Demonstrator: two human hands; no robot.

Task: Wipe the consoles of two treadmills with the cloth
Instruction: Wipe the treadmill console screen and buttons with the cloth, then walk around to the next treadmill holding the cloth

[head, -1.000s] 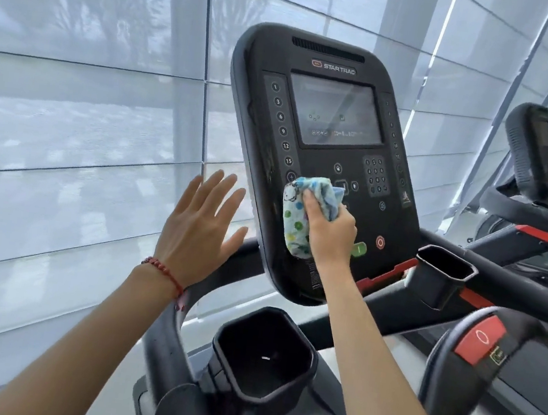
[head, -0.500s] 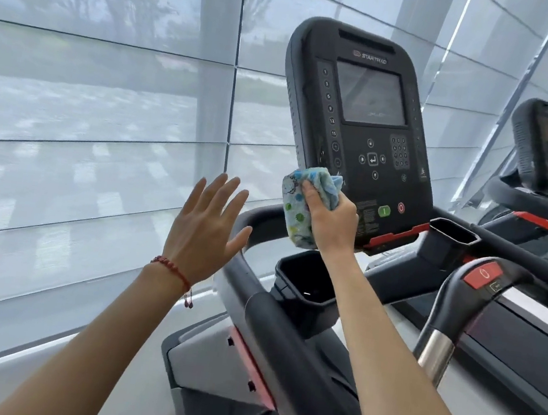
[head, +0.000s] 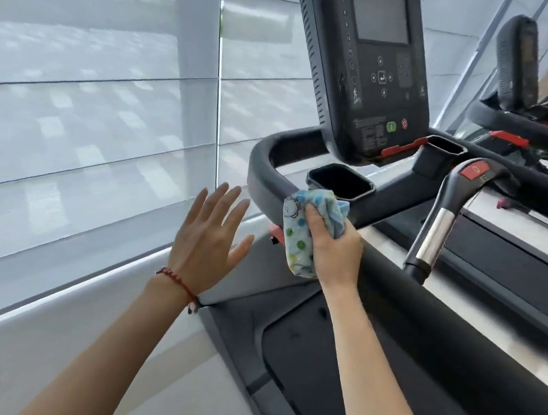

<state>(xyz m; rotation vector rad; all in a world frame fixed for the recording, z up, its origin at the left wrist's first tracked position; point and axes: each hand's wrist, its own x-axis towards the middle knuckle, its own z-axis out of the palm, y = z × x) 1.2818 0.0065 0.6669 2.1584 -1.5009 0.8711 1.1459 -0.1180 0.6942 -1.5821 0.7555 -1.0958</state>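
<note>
Gripping the bunched cloth [head: 300,231], your right hand [head: 333,249] has its fingers curled round the blue, dotted fabric, thumb across its front. The cloth sits below the near treadmill console [head: 367,81], in front of the curved black handrail [head: 269,175] and just beside the rim of the left cup holder [head: 339,181]; whether it touches the rail you cannot tell from this angle. The cloth is well apart from the console face.

Your left hand [head: 210,237] is spread flat, fingers straight and apart, holding nothing, with a red bracelet [head: 177,281] at the wrist. It hovers in the free space between the window blind [head: 89,98] and the handrail's outer edge, close to the rail's bend but apart from it. Open room lies to its left, along the pale floor [head: 94,340] by the window.

The long side rail [head: 457,333] runs from under your right wrist towards the lower right, bounding the treadmill deck [head: 298,365] beneath your forearm.

Counting: two consoles are in view, the near one and a second console [head: 518,61] further right. Two cup holders flank the near console, the right cup holder [head: 445,147] beside a grip handle [head: 443,221] with a red button. One cloth, two hands.
</note>
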